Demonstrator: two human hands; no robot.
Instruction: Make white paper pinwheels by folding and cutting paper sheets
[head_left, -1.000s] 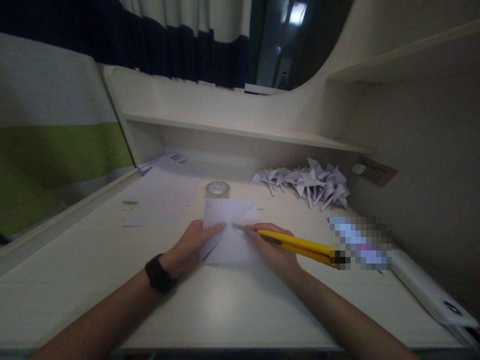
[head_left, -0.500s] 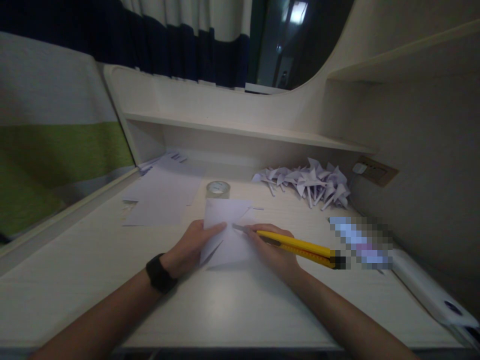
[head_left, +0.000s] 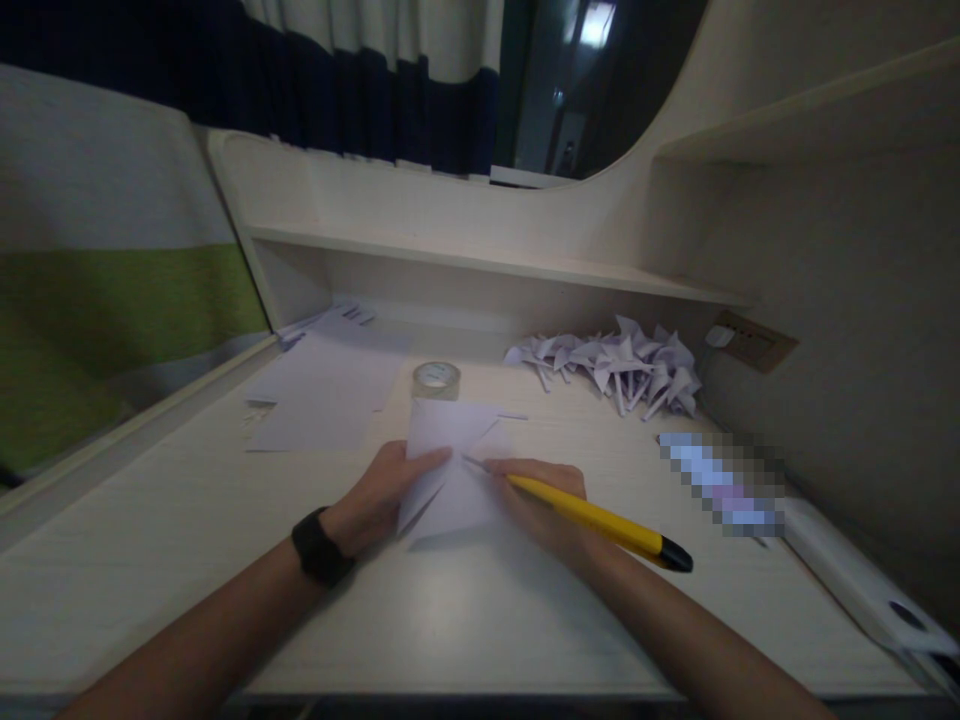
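Observation:
A square of white paper (head_left: 448,500), slit inward from two of its corners, is held just over the desk. My left hand (head_left: 397,488) grips its left side, thumb on top and fingers hidden underneath. In my right hand (head_left: 541,500) is a yellow utility knife (head_left: 592,515) with a black end. Its blade (head_left: 475,461) is out and its tip touches or hovers near the middle of the paper, close to my left thumb; which of the two I cannot tell. A roll of clear tape (head_left: 436,379) stands right behind the paper.
White sheets (head_left: 322,385) lie at the back left of the desk (head_left: 450,640). Several paper pinwheels (head_left: 619,365) are heaped at the back right. A blurred-out flat item (head_left: 716,480) and a long white device (head_left: 855,575) lie along the right wall.
The knife has rolled in my right hand, so its narrow edge now faces up, and its black end has swung toward me. My left hand has stayed put.

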